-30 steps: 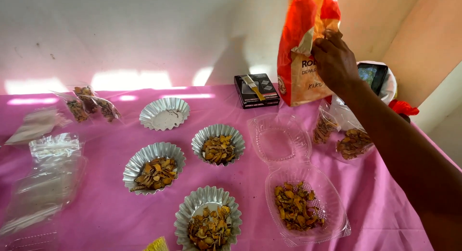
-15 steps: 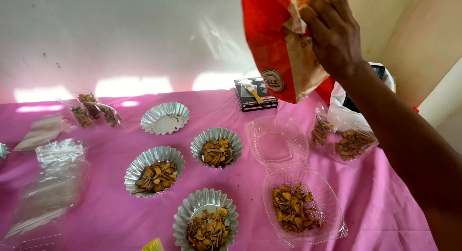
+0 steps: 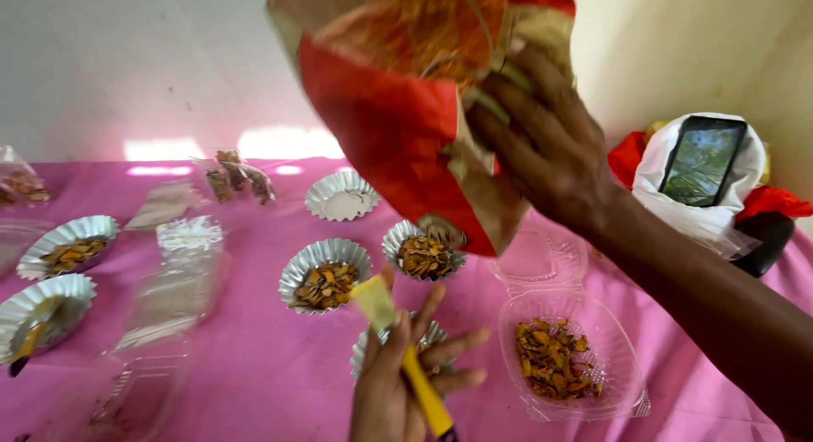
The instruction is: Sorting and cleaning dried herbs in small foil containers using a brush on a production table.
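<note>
Foil cups (image 3: 326, 277) crowd the pink cloth (image 3: 254, 357); right hand (image 3: 542, 146) grips tilted bag (image 3: 406, 112), left hand (image 3: 398, 383) clasps upright yellow spoon (image 3: 398, 349).

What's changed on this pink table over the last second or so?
The right hand has lifted the red and orange bag from the back of the table up toward the camera, tilted. The left hand has come into view at the bottom, holding a yellow scoop. The foil cups and the open clear plastic box of snack mix stayed put on the pink tablecloth.
</note>
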